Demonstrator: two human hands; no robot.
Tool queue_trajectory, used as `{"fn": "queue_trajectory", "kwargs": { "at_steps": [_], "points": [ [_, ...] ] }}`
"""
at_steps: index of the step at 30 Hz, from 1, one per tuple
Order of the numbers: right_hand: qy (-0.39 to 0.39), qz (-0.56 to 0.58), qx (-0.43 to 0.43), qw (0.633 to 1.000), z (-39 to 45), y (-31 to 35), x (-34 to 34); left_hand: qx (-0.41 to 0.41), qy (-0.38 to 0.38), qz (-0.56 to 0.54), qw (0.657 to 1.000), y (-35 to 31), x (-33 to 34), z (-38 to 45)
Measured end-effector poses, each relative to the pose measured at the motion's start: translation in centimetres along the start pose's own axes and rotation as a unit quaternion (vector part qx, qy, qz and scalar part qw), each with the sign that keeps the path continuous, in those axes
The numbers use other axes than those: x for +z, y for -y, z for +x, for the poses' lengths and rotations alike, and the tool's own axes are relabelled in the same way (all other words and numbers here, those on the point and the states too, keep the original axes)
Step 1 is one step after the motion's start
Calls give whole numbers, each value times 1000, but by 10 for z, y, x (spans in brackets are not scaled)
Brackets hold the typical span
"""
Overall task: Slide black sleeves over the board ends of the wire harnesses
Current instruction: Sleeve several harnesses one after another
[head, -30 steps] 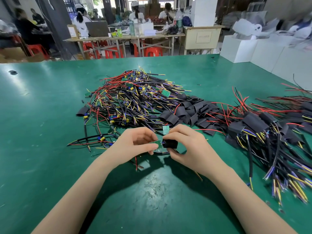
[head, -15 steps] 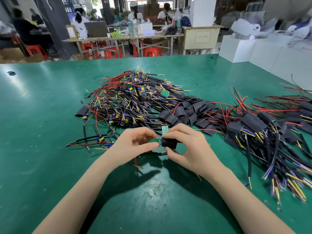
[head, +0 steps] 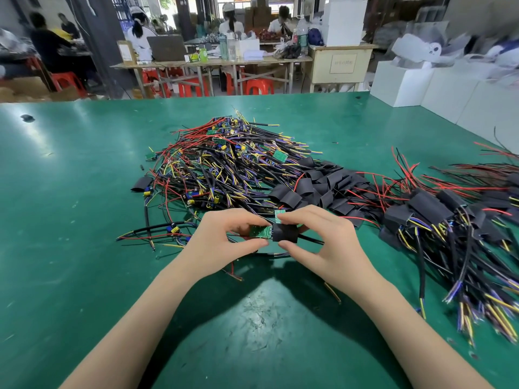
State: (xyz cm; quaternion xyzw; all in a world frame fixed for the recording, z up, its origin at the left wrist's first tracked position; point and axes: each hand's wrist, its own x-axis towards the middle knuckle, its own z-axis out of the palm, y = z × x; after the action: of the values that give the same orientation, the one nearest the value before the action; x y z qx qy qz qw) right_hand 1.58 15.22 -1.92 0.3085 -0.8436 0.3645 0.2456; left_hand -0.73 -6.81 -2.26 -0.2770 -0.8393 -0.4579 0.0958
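Green desk [head: 70, 220] fills the view, workers seated at benches far behind. Left hand [head: 224, 242] pinches a small green board [head: 259, 232] between thumb and curled fingers [head: 247, 220]; right hand [head: 320, 242] pinches a black sleeve [head: 285, 233] just beside it, sleeve mouth touching the board's end. Behind them, a heap of bare wire harnesses [head: 224, 169]; loose sleeves [head: 317, 186] in the middle; sleeved harnesses [head: 449, 220] piled right.

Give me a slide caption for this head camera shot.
Left hand holds a green circuit board while right hand slides a black sleeve onto it.
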Motion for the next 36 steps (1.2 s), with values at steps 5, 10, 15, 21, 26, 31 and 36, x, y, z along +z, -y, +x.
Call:
{"fn": "queue_trajectory", "kwargs": {
  "at_steps": [5, 10, 15, 21, 26, 31, 36],
  "points": [
    [-3, -23, -1, 1000, -1, -1, 2, 31, -15, 34, 999, -5, 0, 0],
    [11, -22, 16, 1000, -1, -1, 2, 72, -11, 75, 995, -10, 1, 2],
    [3, -21, 9, 1000, -2, 1, 3, 29, -18, 57, 998, -10, 2, 0],
    [6, -44, -38, 998, -1, 0, 7, -36, -2, -17, 999, -5, 1, 1],
    [22, -96, -82, 992, -1, -2, 8, -44, 19, -32, 998, -3, 3, 1],
    [13, -96, -86, 992, -1, -2, 7, -48, 47, -45, 997, -1, 2, 2],
    [18, -101, -75, 992, 0, 0, 5, -68, 46, -57, 995, 0, 1, 3]
  ]
}}
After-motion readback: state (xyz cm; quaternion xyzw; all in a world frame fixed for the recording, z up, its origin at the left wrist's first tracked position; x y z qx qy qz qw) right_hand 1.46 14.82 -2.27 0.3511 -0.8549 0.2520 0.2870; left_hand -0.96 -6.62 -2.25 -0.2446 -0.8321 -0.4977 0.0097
